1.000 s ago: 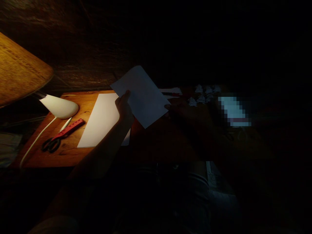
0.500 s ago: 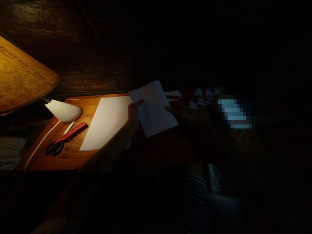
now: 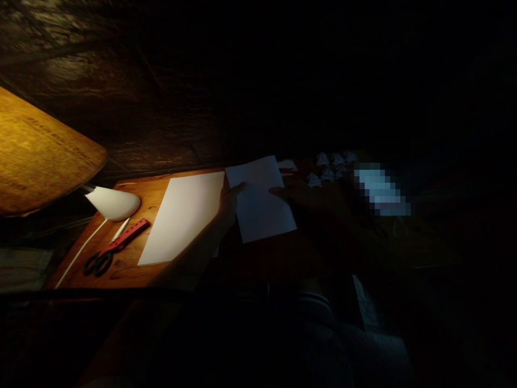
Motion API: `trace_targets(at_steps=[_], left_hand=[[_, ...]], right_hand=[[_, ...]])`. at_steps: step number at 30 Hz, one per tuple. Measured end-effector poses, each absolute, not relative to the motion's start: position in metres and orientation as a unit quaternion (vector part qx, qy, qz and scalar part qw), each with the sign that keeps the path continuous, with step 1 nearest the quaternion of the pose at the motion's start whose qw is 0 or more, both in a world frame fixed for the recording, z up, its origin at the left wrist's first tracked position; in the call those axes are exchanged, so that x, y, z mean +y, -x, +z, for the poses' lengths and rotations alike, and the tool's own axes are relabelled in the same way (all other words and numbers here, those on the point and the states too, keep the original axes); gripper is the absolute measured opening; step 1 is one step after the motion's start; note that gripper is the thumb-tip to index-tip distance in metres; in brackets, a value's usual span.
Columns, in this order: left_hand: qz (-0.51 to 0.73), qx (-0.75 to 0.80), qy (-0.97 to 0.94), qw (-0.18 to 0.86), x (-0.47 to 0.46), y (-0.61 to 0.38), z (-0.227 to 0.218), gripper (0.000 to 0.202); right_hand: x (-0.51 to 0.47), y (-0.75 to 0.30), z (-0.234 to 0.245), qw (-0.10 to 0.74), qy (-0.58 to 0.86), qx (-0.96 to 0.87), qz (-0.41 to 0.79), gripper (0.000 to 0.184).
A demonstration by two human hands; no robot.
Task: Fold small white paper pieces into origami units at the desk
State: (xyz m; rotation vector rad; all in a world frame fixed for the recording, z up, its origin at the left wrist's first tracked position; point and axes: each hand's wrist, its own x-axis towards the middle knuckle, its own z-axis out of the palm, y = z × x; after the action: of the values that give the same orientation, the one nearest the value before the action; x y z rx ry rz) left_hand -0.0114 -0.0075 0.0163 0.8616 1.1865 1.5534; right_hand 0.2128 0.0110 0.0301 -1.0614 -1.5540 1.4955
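Observation:
A plain sheet of paper (image 3: pixel 260 215) is held up between my two hands over the table. My left hand (image 3: pixel 230 202) grips its left edge, thumb on the face and fingers hidden behind. On the opposite edge my right hand (image 3: pixel 293 195) pinches it, thumb on top; most of that hand is lost in the dark. Beside my left forearm, larger white paper (image 3: pixel 181 215) lies flat on the wood. The held sheet looks smaller than that paper and shows no marks I can make out.
A lit lamp (image 3: pixel 113 202) stands at the left. Near it lie scissors (image 3: pixel 99 262), a red bar with holes (image 3: pixel 129 234) and a white pen-like stick (image 3: pixel 121 229). Several small folded paper pieces (image 3: pixel 328 173) sit at the back right, left of a blurred bright screen (image 3: pixel 382 188).
The held sheet has turned slightly more upright and sits a little lower in view. My right thumb lies farther in on it. The whole view has shifted slightly.

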Motion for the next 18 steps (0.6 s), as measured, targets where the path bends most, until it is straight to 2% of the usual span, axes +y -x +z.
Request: trace_targets(at_steps=[7,18], left_hand=[[0.643,0.484,-0.353,0.477,-0.0097,0.0100,0.0194,0.041],[0.629,0.484,-0.370,0.482,-0.0162,0.0035,0.0250,0.042]], right_hand=[[0.0139,-0.2089,0.0304,0.360,0.438,-0.598,0.567,0.046],[0.0144,-0.2100,0.0263,0.383,0.453,-0.586,0.552,0.041]])
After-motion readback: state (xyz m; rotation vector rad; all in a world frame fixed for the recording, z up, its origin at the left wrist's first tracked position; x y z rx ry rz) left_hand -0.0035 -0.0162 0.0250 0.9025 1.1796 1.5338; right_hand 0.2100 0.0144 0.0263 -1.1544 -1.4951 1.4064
